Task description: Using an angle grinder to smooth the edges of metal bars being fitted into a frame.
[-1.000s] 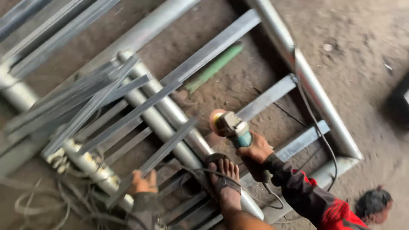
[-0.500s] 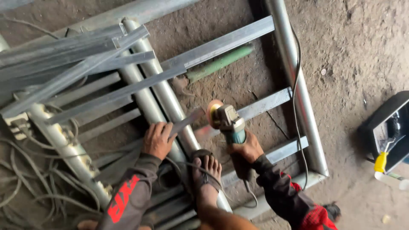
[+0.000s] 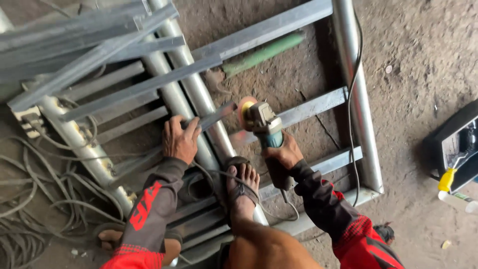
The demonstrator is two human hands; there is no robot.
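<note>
My right hand [image 3: 284, 152] grips a teal and grey angle grinder [image 3: 264, 124]. Its disc [image 3: 244, 110] sits at the free end of a flat steel bar [image 3: 211, 117]. My left hand [image 3: 179, 139] presses down on that same bar, a little back from the disc. My sandalled foot [image 3: 242, 184] rests on a round galvanised pipe [image 3: 199, 99] of a steel frame lying on the dirt floor. The grinder's cable [image 3: 354, 99] runs along the frame's right tube [image 3: 356, 99].
Loose flat steel bars [image 3: 89, 45] are stacked at the upper left. A tangle of cables [image 3: 30, 199] lies at the lower left. A green rod [image 3: 264, 52] lies inside the frame. A dark machine box [image 3: 455, 144] with a yellow clip [image 3: 447, 179] stands at the right edge.
My left hand came up from the lower pipe and now holds the flat bar. The grinder stays at the bar's end. The view has shifted left and closer.
</note>
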